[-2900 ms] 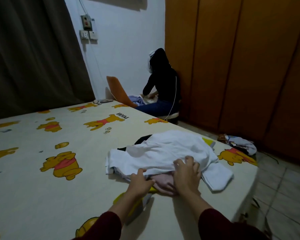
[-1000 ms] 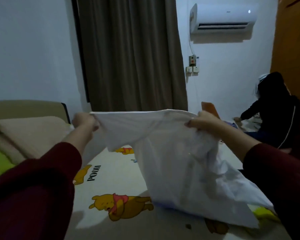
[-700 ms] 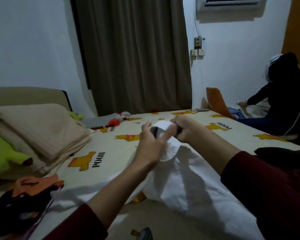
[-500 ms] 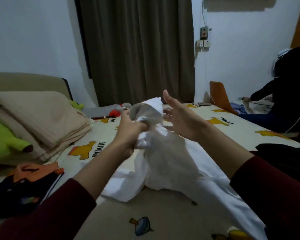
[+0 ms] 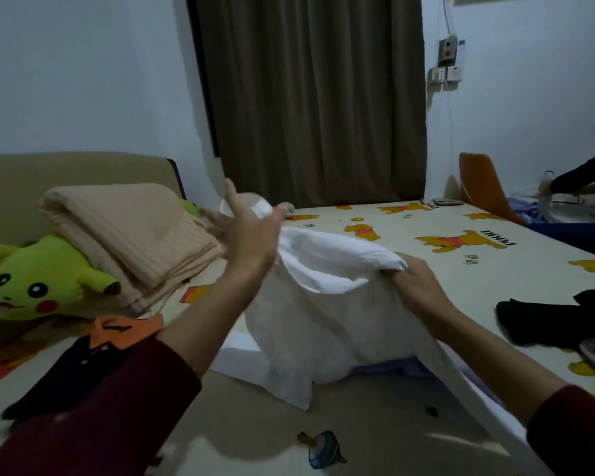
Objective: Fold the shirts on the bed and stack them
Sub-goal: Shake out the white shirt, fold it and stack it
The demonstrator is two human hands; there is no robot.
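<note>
A white shirt (image 5: 327,314) hangs crumpled between my hands above the cartoon-bear bed sheet (image 5: 413,245), its lower part trailing on the bed. My left hand (image 5: 249,235) is raised at centre left and pinches one end of the shirt between thumb and fingers, with the forefinger pointing up. Lower and to the right, my right hand (image 5: 418,288) grips a bunched fold of the same shirt. A dark shirt with an orange collar (image 5: 93,355) lies at the left, and a black garment (image 5: 550,321) at the right.
A folded beige blanket (image 5: 131,235) and a green plush toy (image 5: 38,280) lie at the head of the bed. Blue cloth (image 5: 392,367) peeks from under the white shirt. A person (image 5: 591,180) sits beyond the bed's right side by an orange chair back (image 5: 481,187).
My right hand, open half a second ago, has dropped to the right and taken hold of the shirt. My hands have spread apart, stretching the shirt between them.
</note>
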